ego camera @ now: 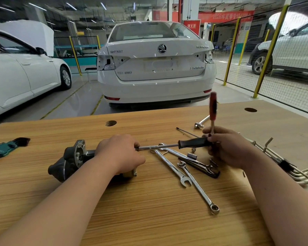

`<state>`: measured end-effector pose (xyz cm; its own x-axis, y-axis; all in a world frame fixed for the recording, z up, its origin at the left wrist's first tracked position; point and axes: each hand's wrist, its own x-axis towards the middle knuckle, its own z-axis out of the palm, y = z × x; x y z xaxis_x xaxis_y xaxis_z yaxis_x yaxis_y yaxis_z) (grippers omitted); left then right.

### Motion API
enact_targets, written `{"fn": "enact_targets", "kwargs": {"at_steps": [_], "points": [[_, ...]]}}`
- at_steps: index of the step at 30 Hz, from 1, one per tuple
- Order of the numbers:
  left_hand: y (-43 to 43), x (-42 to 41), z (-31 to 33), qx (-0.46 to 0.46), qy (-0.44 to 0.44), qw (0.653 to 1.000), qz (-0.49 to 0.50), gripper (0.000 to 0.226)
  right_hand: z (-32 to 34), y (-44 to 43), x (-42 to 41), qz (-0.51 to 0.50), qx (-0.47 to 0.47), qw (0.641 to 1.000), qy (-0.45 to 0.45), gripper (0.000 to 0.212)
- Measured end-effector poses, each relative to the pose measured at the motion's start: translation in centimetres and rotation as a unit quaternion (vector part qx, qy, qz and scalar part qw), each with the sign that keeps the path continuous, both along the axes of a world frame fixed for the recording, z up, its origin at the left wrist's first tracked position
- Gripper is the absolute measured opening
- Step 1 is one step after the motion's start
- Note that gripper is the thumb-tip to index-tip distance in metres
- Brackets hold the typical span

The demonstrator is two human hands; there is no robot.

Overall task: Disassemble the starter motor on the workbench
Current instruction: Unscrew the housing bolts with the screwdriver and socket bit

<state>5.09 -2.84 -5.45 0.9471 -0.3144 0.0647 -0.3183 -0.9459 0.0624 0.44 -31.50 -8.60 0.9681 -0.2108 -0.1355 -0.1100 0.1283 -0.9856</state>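
The starter motor lies on its side on the wooden workbench, its grey nose housing pointing left. My left hand grips the motor's rear end and hides it. A driver with a black handle and a chrome shaft runs level from the motor to my right hand. My right hand grips the end of that black handle and also holds a screwdriver with a red handle that stands upright.
Several chrome spanners and a small socket lie between my hands. A thin screwdriver and a chrome extension bar lie behind them. Hex key sets lie at the far left and far right. A white car stands beyond the bench.
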Motion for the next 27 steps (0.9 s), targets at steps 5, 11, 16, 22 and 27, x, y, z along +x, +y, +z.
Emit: {"fn": "enact_targets", "kwargs": {"at_steps": [5,11,16,22,27], "points": [[-0.1,0.2,0.5,0.026,0.040,0.999,0.001,0.035,-0.4,0.2,0.0,0.017,-0.024,1.000,-0.007,0.039],[-0.1,0.1,0.0,0.010,-0.003,1.000,0.011,0.029,-0.2,-0.7,0.3,0.004,0.038,0.999,0.012,0.035],[-0.1,0.0,-0.2,0.003,-0.006,1.000,0.009,0.028,0.0,-1.3,0.2,0.019,0.048,0.998,0.025,0.020],[-0.1,-0.2,-0.2,0.002,-0.015,1.000,0.006,0.024,0.2,-0.1,0.2,-0.017,-0.115,0.991,0.062,0.044],[0.0,-0.3,-0.2,-0.006,-0.016,1.000,0.005,0.027,0.4,0.7,0.2,-0.046,-0.163,0.978,0.124,0.054]]}}
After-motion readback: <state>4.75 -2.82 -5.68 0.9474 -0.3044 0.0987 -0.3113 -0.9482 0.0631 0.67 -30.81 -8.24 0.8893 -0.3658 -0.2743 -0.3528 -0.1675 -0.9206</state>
